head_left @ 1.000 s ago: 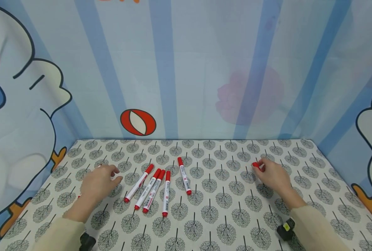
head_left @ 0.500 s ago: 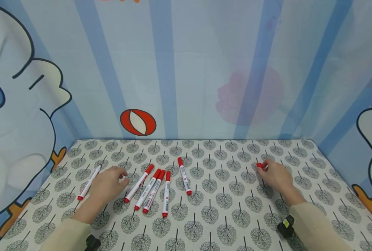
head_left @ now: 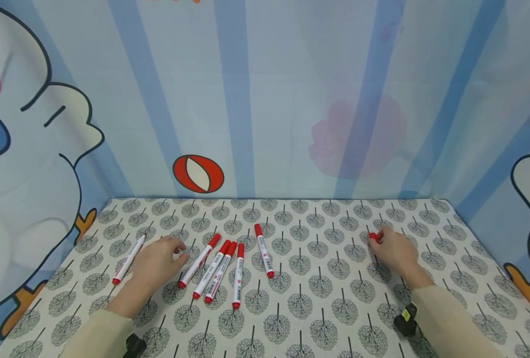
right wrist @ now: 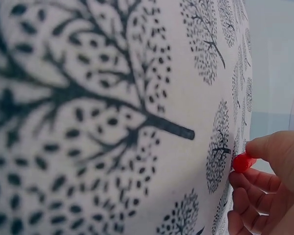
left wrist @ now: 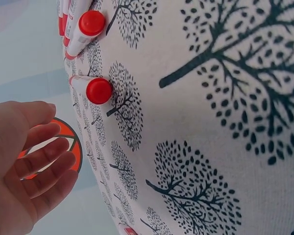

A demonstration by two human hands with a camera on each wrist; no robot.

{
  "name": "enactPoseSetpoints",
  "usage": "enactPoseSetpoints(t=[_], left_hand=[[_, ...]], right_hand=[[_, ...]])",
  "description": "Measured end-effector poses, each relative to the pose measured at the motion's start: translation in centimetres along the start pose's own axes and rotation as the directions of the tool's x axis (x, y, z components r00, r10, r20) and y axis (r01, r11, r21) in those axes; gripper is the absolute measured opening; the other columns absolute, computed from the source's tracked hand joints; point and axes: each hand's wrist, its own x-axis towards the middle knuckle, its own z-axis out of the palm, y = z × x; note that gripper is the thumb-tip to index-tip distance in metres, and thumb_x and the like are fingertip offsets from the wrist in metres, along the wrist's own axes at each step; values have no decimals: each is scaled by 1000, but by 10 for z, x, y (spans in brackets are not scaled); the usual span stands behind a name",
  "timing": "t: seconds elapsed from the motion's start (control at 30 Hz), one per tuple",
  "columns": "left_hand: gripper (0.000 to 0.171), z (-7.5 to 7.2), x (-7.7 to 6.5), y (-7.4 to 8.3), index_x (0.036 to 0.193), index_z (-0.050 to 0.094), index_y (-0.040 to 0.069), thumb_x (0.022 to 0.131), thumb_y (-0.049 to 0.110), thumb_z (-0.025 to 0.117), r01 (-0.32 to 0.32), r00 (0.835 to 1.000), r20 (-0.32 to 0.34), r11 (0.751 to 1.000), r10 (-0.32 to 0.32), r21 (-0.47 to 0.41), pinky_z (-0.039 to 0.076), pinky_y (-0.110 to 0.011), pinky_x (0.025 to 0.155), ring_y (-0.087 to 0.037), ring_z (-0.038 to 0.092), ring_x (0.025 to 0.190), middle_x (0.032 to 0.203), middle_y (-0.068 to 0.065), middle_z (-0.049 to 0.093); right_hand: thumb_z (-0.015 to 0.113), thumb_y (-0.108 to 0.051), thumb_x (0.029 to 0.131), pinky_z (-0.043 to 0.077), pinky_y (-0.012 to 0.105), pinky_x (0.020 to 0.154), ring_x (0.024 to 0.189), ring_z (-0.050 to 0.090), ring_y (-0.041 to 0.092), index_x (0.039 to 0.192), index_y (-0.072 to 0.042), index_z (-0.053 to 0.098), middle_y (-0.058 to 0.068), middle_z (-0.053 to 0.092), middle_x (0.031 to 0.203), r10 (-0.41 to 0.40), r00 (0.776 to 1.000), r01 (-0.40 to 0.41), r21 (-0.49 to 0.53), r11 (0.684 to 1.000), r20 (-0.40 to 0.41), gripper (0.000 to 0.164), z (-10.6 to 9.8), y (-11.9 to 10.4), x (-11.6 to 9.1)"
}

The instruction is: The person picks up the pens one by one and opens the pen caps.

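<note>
My right hand (head_left: 395,251) pinches a red marker cap (head_left: 373,237) between thumb and fingers, at the right side of the patterned cloth; the right wrist view shows this red cap (right wrist: 243,162) close to the cloth. My left hand (head_left: 157,261) holds nothing, its fingers loosely bent above the cloth. To its left lies an uncapped white marker (head_left: 129,258), bare tip pointing away from me. Right of that hand is a capped marker (head_left: 200,261) with red ends. The left wrist view shows the left palm and fingers (left wrist: 44,152) apart from any marker.
More capped markers lie towards the middle: two side by side, one being this marker (head_left: 220,272), another marker (head_left: 238,276) beside them, and a marker (head_left: 264,250) farther back. A cartoon-printed curtain (head_left: 274,109) rises behind the tree-patterned cloth (head_left: 301,328).
My left hand has moved right, away from the uncapped marker, which now shows fully. My right hand has shifted slightly right with the red cap still pinched.
</note>
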Motion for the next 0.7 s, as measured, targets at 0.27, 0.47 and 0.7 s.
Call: enactPoseSetpoints(t=[0.27,0.47,0.7], left_hand=[[19,0,1,4,91,67,12,78,26,70,-7,1000,15,1000,7,10,41,-27,46,-14,55,59,86,-4,64],[19,2,2,6,90,67,12,78,26,70,-10,1000,17,1000,10,0,38,-25,44,-12,51,56,85,-4,63],[18,2,1,8,89,67,10,78,25,71,-21,1000,-6,1000,21,4,39,-25,45,-13,52,56,83,-4,63]], right_hand=[[51,-29,90,35,30,42,50,46,19,95,-1,54,8,55,65,20,1000,-20,-4,1000,13,28,1,1,1],[50,-30,90,35,30,42,50,46,18,94,-2,53,7,53,63,41,999,-41,-6,999,16,28,0,0,2],[49,-32,90,37,31,43,53,49,19,101,0,55,9,58,70,23,999,-23,2,1000,32,34,-3,0,-1]])
